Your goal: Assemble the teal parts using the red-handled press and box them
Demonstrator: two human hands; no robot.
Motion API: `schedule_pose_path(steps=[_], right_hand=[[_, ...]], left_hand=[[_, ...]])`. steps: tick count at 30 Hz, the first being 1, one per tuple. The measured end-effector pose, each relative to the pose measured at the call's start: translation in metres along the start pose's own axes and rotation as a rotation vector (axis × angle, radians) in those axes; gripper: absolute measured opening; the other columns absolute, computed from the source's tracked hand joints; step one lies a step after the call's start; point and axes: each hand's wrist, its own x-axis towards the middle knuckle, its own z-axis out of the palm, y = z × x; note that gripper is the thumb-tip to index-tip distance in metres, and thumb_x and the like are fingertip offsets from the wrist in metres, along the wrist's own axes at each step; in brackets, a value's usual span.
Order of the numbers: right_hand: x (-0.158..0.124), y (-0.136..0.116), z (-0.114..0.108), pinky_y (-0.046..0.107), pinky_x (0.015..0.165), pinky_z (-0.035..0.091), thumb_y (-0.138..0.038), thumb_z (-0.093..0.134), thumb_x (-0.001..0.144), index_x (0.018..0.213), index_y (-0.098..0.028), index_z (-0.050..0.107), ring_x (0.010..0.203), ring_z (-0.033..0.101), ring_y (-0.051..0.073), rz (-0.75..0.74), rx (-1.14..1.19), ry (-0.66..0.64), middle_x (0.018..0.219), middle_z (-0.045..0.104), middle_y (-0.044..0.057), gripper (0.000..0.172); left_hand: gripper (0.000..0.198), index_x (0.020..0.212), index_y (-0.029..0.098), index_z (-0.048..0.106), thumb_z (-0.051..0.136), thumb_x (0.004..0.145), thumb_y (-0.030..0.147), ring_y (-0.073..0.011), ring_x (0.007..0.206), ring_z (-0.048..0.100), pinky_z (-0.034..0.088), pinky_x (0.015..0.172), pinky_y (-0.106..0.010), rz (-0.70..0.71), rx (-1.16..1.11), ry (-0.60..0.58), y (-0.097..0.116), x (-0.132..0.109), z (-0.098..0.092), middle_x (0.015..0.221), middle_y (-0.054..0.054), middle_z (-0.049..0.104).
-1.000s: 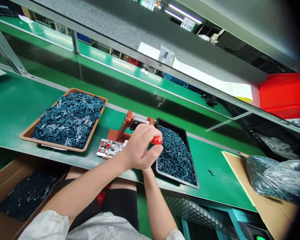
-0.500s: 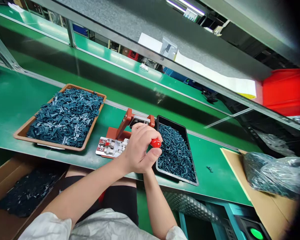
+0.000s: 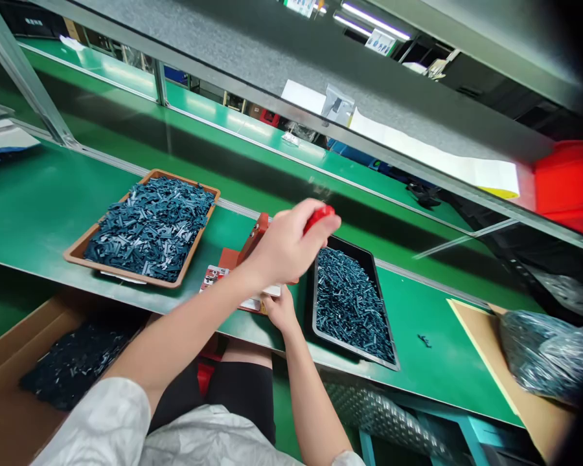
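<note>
My left hand is closed around the red handle of a small lever press, with the handle raised above the bench. Behind that hand part of the orange-red press frame shows. Lower down, my right hand is at the right end of the metal fixture plate, fingers drawn together; whatever they pinch is too small or hidden. Left of the press stands a brown tray heaped with flat dark blue-green plastic pieces. To its right is a black tray full of small thin dark pieces.
Several loose dark pieces lie on the green bench right of the black tray. Farther right, a clear bag of parts rests on cardboard. An open carton with dark pieces stands below left. A shelf edge crosses overhead.
My left hand has risen with the red handle. My right hand, mostly hidden behind it before, now shows at the fixture. The whole view has shifted slightly.
</note>
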Motion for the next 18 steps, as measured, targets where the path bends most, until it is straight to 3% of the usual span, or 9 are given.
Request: schedule_pose_path(steps=[2, 4, 6, 9, 10, 12, 15, 16, 18], right_hand=[[-0.004, 0.008, 0.004, 0.041, 0.086, 0.056, -0.033, 0.059, 0.084, 0.098, -0.02, 0.07, 0.093, 0.067, 0.028, -0.017, -0.043, 0.02, 0.1, 0.074, 0.009, 0.022], [-0.005, 0.013, 0.006, 0.042, 0.092, 0.054, -0.032, 0.06, 0.086, 0.104, -0.02, 0.072, 0.099, 0.067, 0.028, -0.048, -0.091, 0.0, 0.107, 0.074, 0.009, 0.024], [-0.006, 0.016, 0.007, 0.043, 0.092, 0.054, -0.032, 0.058, 0.089, 0.103, -0.021, 0.073, 0.098, 0.067, 0.028, -0.068, -0.125, -0.027, 0.105, 0.074, 0.009, 0.024], [-0.004, 0.018, 0.01, 0.043, 0.095, 0.054, -0.034, 0.058, 0.09, 0.107, -0.021, 0.074, 0.103, 0.067, 0.028, -0.075, -0.148, -0.029, 0.11, 0.074, 0.01, 0.026], [-0.003, 0.017, 0.012, 0.043, 0.097, 0.053, -0.034, 0.058, 0.091, 0.11, -0.021, 0.074, 0.106, 0.067, 0.028, -0.07, -0.151, -0.031, 0.114, 0.073, 0.01, 0.028], [-0.002, 0.015, 0.016, 0.043, 0.097, 0.053, -0.034, 0.056, 0.092, 0.114, -0.022, 0.073, 0.106, 0.068, 0.028, -0.047, -0.164, -0.047, 0.117, 0.073, 0.009, 0.031], [0.0, 0.01, 0.021, 0.043, 0.095, 0.054, -0.036, 0.053, 0.092, 0.109, -0.022, 0.075, 0.102, 0.069, 0.029, 0.005, -0.218, -0.044, 0.112, 0.075, 0.009, 0.031], [0.001, 0.008, 0.022, 0.043, 0.095, 0.054, -0.037, 0.051, 0.092, 0.107, -0.022, 0.075, 0.103, 0.069, 0.03, 0.023, -0.234, -0.041, 0.11, 0.075, 0.009, 0.032], [0.001, 0.004, 0.023, 0.044, 0.097, 0.054, -0.04, 0.05, 0.093, 0.104, -0.022, 0.076, 0.106, 0.069, 0.031, 0.058, -0.244, -0.033, 0.11, 0.076, 0.01, 0.034]], left_hand=[[0.04, 0.102, 0.02, 0.057, 0.038, 0.106, 0.054, -0.014, 0.07, 0.063, 0.049, 0.077, -0.03, -0.109, -0.05, -0.089, 0.001, 0.022, -0.006, 0.08, -0.002, 0.07], [0.036, 0.106, 0.019, 0.058, 0.042, 0.105, 0.052, -0.0152, 0.078, 0.067, 0.051, 0.08, -0.03, -0.111, -0.013, -0.052, -0.003, 0.025, -0.013, 0.09, -0.005, 0.073], [0.032, 0.113, 0.02, 0.059, 0.047, 0.104, 0.047, -0.0188, 0.097, 0.068, 0.051, 0.091, -0.034, -0.031, 0.132, 0.132, -0.016, 0.004, -0.022, 0.106, -0.008, 0.073], [0.026, 0.115, 0.019, 0.062, 0.05, 0.102, 0.037, -0.0244, 0.113, 0.064, 0.047, 0.104, -0.043, 0.037, 0.458, 0.366, -0.054, -0.06, -0.04, 0.117, -0.011, 0.071], [0.024, 0.114, 0.018, 0.063, 0.052, 0.1, 0.034, -0.0264, 0.114, 0.064, 0.046, 0.106, -0.046, -0.008, 0.56, 0.369, -0.07, -0.083, -0.048, 0.116, -0.012, 0.071], [0.024, 0.108, 0.017, 0.066, 0.063, 0.091, 0.034, -0.0304, 0.111, 0.065, 0.045, 0.108, -0.05, -0.131, 0.708, 0.217, -0.102, -0.12, -0.06, 0.112, -0.013, 0.073], [0.02, 0.099, 0.02, 0.07, 0.055, 0.096, 0.032, -0.0278, 0.103, 0.069, 0.05, 0.103, -0.046, -0.272, 0.709, 0.002, -0.133, -0.146, -0.068, 0.104, -0.01, 0.076], [0.024, 0.096, 0.021, 0.071, 0.05, 0.098, 0.033, -0.027, 0.102, 0.07, 0.051, 0.101, -0.044, -0.306, 0.674, 0.005, -0.138, -0.148, -0.068, 0.102, -0.01, 0.077], [0.033, 0.094, 0.021, 0.07, 0.043, 0.101, 0.039, -0.0258, 0.097, 0.073, 0.055, 0.094, -0.042, -0.385, 0.516, 0.14, -0.145, -0.146, -0.067, 0.096, -0.01, 0.078]])
